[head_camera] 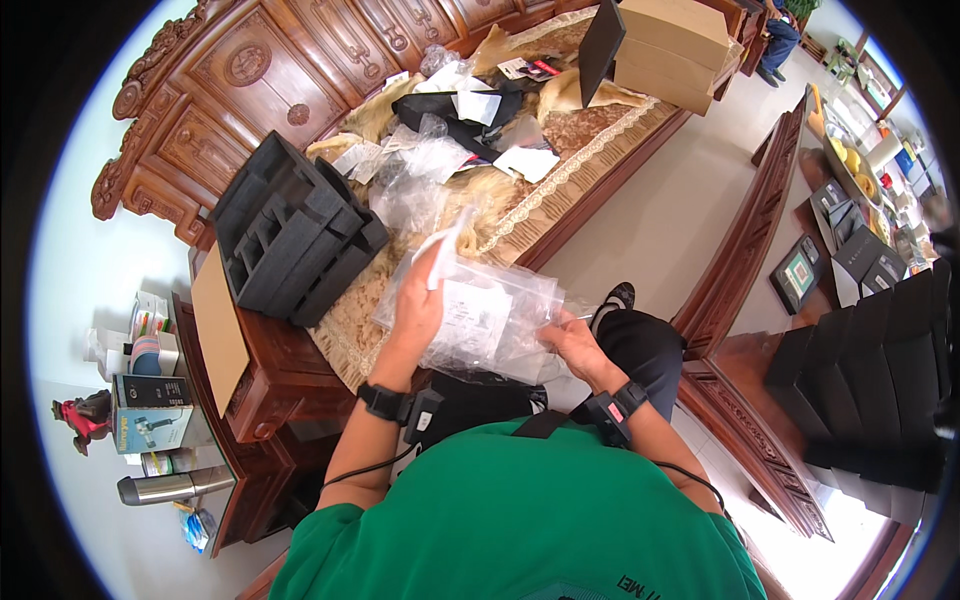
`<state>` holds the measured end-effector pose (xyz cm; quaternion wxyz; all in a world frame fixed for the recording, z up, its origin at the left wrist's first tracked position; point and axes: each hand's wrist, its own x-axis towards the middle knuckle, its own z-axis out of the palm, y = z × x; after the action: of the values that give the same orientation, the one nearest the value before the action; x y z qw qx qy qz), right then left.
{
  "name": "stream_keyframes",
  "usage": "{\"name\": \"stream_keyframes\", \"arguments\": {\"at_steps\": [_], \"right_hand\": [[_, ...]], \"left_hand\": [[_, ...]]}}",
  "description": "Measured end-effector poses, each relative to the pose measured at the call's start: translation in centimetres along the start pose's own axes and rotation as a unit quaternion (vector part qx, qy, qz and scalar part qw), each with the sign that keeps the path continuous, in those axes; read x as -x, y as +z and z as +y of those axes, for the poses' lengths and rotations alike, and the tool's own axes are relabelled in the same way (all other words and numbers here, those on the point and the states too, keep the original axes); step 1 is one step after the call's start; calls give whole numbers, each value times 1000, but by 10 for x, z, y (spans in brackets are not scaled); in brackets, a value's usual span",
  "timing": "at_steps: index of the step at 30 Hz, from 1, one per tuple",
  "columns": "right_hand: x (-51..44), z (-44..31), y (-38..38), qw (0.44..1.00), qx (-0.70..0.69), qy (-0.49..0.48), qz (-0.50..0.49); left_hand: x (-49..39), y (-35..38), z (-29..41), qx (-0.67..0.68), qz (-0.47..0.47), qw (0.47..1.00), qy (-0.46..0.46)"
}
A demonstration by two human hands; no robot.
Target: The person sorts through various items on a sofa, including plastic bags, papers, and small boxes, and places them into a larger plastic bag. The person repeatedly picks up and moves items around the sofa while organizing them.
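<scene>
My left hand holds a folded white paper that stands up above the fingers. Under it, in front of my lap, hang clear plastic zip bags. A printed white sheet shows in or behind the clear film; I cannot tell which. At the right edge of the bags, my right hand pinches the plastic between thumb and fingers. Whether the left hand also grips a bag is hidden by the hand itself. Both wrists wear black straps with small devices.
A carved wooden bench bears loose plastic wrapping, papers and a black cloth item. Black foam trays stand at left, a cardboard box at the far end. Stacked black boxes fill the right table. Someone's legs show beyond.
</scene>
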<state>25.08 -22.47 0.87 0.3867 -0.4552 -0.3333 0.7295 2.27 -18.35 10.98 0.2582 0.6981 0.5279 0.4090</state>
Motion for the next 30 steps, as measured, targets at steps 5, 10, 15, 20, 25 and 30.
{"name": "stream_keyframes", "arguments": {"at_steps": [5,10,15,20,25,30], "right_hand": [[-7,2,1,999,30,-8,31],[-1,-10,11,999,6,-12,42],[4,-9,6,998,22,23,53],[-5,12,-11,982,170,-40,-77],[-15,12,-6,997,65,10,-45],[-17,21,-7,996,33,-48,-64]], "left_hand": [[28,-9,23,-164,-160,964,136],[48,18,9,-238,-215,935,154],[31,0,-26,-63,-140,987,-49],[39,0,-25,-109,-145,983,19],[46,32,-19,-208,-221,938,168],[39,23,-34,-219,-189,943,164]]}}
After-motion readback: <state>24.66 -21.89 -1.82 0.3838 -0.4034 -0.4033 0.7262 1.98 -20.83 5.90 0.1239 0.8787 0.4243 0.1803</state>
